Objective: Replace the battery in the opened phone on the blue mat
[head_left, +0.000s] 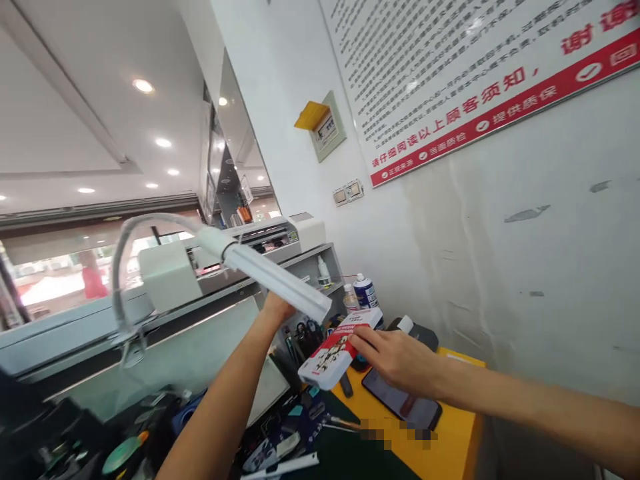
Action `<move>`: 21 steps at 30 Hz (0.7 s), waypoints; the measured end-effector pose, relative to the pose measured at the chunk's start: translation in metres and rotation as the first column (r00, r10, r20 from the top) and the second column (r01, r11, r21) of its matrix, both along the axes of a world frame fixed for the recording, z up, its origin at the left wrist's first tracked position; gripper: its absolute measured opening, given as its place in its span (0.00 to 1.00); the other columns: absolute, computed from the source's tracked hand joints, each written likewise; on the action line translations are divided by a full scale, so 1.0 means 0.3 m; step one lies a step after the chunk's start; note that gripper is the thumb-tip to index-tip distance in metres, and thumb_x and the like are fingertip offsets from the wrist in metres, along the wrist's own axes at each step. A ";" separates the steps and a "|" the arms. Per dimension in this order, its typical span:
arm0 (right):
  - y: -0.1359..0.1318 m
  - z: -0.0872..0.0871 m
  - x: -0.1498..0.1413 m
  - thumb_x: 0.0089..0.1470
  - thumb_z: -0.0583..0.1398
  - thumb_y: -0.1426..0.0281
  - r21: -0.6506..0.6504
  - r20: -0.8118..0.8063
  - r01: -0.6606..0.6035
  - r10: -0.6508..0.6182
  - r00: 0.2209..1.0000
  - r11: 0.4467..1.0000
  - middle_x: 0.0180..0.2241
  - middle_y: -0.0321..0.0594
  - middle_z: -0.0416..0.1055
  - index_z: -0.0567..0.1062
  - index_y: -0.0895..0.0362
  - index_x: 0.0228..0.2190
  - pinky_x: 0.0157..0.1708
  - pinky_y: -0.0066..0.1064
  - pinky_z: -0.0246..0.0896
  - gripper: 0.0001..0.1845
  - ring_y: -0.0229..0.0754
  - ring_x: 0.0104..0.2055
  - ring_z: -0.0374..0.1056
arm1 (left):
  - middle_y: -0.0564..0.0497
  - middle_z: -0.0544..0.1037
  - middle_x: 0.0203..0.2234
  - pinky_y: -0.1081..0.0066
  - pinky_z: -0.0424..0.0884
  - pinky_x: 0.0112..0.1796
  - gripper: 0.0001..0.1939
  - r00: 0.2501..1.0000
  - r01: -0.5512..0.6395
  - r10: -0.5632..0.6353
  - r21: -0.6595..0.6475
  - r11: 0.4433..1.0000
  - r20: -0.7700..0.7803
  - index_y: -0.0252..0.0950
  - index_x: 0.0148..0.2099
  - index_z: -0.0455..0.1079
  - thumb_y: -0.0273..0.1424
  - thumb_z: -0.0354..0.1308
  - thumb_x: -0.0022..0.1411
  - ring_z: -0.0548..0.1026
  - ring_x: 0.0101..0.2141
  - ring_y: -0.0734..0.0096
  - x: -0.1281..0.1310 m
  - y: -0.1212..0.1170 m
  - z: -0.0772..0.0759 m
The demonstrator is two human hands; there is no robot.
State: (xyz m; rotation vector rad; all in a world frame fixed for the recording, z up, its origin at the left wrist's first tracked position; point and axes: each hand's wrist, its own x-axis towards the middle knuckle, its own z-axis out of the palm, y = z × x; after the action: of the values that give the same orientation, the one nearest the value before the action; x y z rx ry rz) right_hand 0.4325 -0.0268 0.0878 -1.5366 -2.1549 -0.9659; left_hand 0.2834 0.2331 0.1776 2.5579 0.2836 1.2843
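Observation:
My right hand (395, 360) grips a flat white and red box (338, 349) by its near edge and holds it tilted above the yellow mat (450, 447). My left hand (277, 308) reaches up behind the white bar head of a gooseneck desk lamp (273, 273), so its fingers are hidden. A dark phone (403, 402) lies face up on the yellow mat, just under my right wrist.
A white machine (270, 241) sits on a grey shelf at the back. Two small bottles (363, 293) stand by the wall. Scissors, tweezers and other small tools clutter the dark bench (300, 433). A glass panel (165, 363) runs along the left. The white wall stands close on the right.

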 end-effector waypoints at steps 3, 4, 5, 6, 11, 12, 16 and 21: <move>-0.043 0.009 0.020 0.60 0.53 0.80 -0.005 0.033 0.013 -0.013 0.999 1.000 0.51 0.56 0.77 0.71 0.57 0.56 0.30 0.35 0.67 0.24 0.50 0.41 0.77 | 0.44 0.75 0.55 0.56 0.77 0.47 0.16 0.998 0.053 -0.053 -0.006 0.999 0.018 0.40 0.57 0.71 0.38 0.60 0.71 0.77 0.49 0.59 0.059 0.047 -0.007; -0.048 0.014 0.027 0.60 0.54 0.80 -0.007 0.038 0.021 -0.021 0.999 1.000 0.51 0.56 0.77 0.71 0.58 0.55 0.30 0.34 0.67 0.23 0.50 0.41 0.77 | 0.44 0.75 0.55 0.57 0.78 0.47 0.17 0.997 0.068 -0.068 -0.012 0.998 0.024 0.41 0.58 0.71 0.38 0.60 0.70 0.76 0.49 0.59 0.071 0.065 -0.010; -0.047 0.019 0.034 0.60 0.54 0.80 -0.010 0.039 0.031 -0.031 0.999 0.999 0.51 0.56 0.77 0.71 0.58 0.55 0.29 0.34 0.66 0.22 0.50 0.40 0.77 | 0.44 0.75 0.54 0.55 0.78 0.47 0.18 0.996 0.083 -0.083 -0.018 0.996 0.028 0.39 0.58 0.70 0.38 0.61 0.70 0.77 0.49 0.58 0.080 0.083 -0.013; -0.042 0.025 0.039 0.61 0.54 0.80 -0.011 0.035 0.044 -0.044 0.998 0.999 0.50 0.56 0.77 0.72 0.59 0.54 0.27 0.34 0.65 0.22 0.49 0.39 0.76 | 0.44 0.75 0.54 0.55 0.78 0.47 0.18 0.995 0.094 -0.094 -0.026 0.995 0.030 0.39 0.58 0.70 0.38 0.61 0.69 0.77 0.49 0.58 0.087 0.102 -0.015; 0.033 0.062 0.052 0.63 0.52 0.81 -0.020 0.002 0.094 -0.094 0.996 0.995 0.50 0.55 0.77 0.74 0.58 0.52 0.26 0.34 0.64 0.21 0.48 0.38 0.76 | 0.44 0.75 0.54 0.56 0.78 0.46 0.19 0.993 0.116 -0.116 -0.061 0.991 0.009 0.39 0.58 0.70 0.38 0.62 0.69 0.77 0.49 0.58 0.115 0.196 -0.023; 0.054 0.073 0.055 0.63 0.52 0.81 -0.018 -0.009 0.104 -0.104 0.994 0.994 0.50 0.54 0.77 0.74 0.57 0.52 0.26 0.34 0.64 0.20 0.49 0.38 0.76 | 0.44 0.75 0.54 0.55 0.78 0.46 0.19 0.993 0.117 -0.117 -0.067 0.991 0.005 0.38 0.59 0.69 0.39 0.62 0.69 0.77 0.49 0.57 0.123 0.211 -0.024; 0.152 0.112 0.075 0.64 0.53 0.80 -0.001 -0.069 0.144 -0.143 0.987 0.990 0.49 0.56 0.76 0.75 0.60 0.51 0.30 0.35 0.68 0.18 0.49 0.40 0.75 | 0.43 0.75 0.54 0.54 0.78 0.46 0.21 0.994 0.112 -0.113 -0.091 0.990 -0.008 0.37 0.59 0.69 0.39 0.62 0.69 0.77 0.49 0.56 0.148 0.263 -0.022; 0.302 0.131 0.112 0.68 0.57 0.71 0.001 -0.195 0.181 -0.177 0.965 0.984 0.54 0.48 0.72 0.74 0.55 0.52 0.42 0.37 0.74 0.13 0.44 0.46 0.73 | 0.44 0.75 0.53 0.54 0.78 0.45 0.20 0.996 0.087 -0.090 -0.105 0.991 -0.026 0.38 0.59 0.69 0.39 0.62 0.69 0.77 0.49 0.57 0.133 0.297 -0.009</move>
State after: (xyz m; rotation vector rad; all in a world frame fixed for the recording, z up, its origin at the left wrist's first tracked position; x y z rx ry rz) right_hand 0.4660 0.0637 0.1270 -1.7618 -1.8941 -0.8475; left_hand 0.3233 0.3222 0.1750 2.4755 0.2335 1.1685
